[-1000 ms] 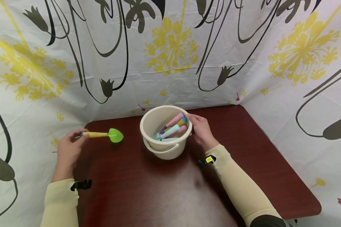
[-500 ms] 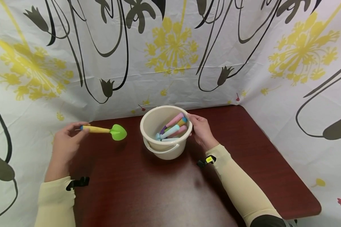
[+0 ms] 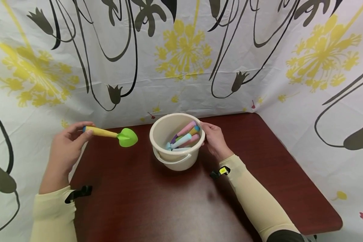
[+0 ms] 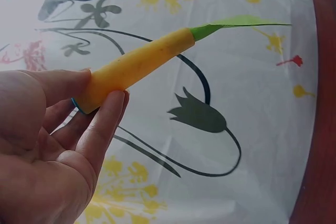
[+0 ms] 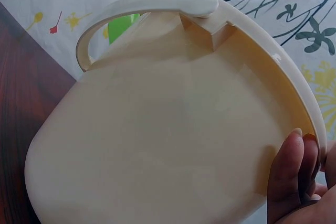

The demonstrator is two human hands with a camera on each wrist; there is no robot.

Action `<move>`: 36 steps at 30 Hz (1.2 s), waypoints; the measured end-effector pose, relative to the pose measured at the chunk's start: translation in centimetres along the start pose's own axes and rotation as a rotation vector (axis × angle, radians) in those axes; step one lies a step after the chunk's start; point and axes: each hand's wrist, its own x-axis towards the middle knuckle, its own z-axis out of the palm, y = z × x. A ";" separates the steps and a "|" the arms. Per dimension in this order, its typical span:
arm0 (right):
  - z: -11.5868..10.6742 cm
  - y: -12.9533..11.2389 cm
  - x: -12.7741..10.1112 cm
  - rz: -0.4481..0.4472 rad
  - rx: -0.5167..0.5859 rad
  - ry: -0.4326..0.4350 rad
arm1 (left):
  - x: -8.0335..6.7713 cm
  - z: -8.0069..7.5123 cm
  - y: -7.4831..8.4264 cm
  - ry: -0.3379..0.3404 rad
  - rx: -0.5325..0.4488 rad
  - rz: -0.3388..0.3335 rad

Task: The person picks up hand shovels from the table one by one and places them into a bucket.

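My left hand [image 3: 67, 148] pinches the end of the yellow handle of a small toy trowel [image 3: 127, 137], whose green blade points right toward the bucket. In the left wrist view, thumb and fingertips meet on the trowel's handle [image 4: 139, 66] near its blue end cap. My right hand [image 3: 214, 139] grips the right rim of a cream bucket [image 3: 175, 164] standing on the table. In the right wrist view, its fingers [image 5: 286, 174] curl under the bucket's rim. Inside the bucket lie several tools with pink, light blue and yellow handles; their lower ends are mostly hidden.
The bucket's white carrying handle [image 3: 172, 162] hangs down over its front. A dark red-brown table [image 3: 133, 201] extends around the bucket. White cloth [image 3: 181, 90] with flower prints rises close behind the table and along both sides.
My left hand has lifted the trowel and shifted slightly left, while the trowel's blade has moved up and a little to the right. The right hand and bucket stay in place.
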 end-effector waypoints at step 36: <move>-0.1 -0.1 -0.2 -0.005 0.014 -0.023 | 2.8 5.0 6.7 -0.257 -0.433 0.262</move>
